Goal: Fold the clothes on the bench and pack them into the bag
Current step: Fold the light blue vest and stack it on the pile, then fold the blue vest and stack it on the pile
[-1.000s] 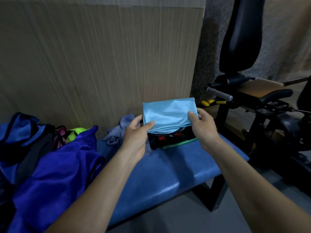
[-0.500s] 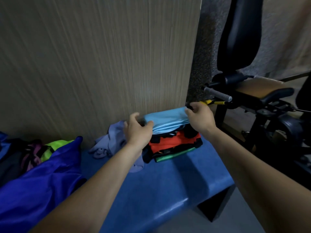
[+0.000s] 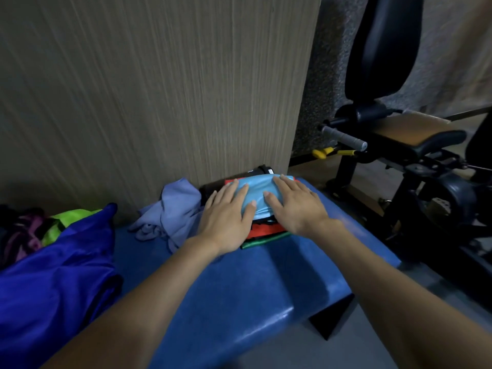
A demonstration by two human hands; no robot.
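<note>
Left hand [image 3: 227, 217] and right hand [image 3: 294, 206]: fingers open, flat, pressing on folded light-blue garment [image 3: 257, 191]. Garment tops stack w/ red garment [image 3: 266, 230] and green garment [image 3: 262, 242] on blue worktop [image 3: 266, 283], against wood panel [image 3: 159, 89]. Lavender cloth [image 3: 173, 211] just beside, unfolded.

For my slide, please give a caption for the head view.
Both hands, left and right, press flat a light-blue folded garment on the clothes stack.
</note>
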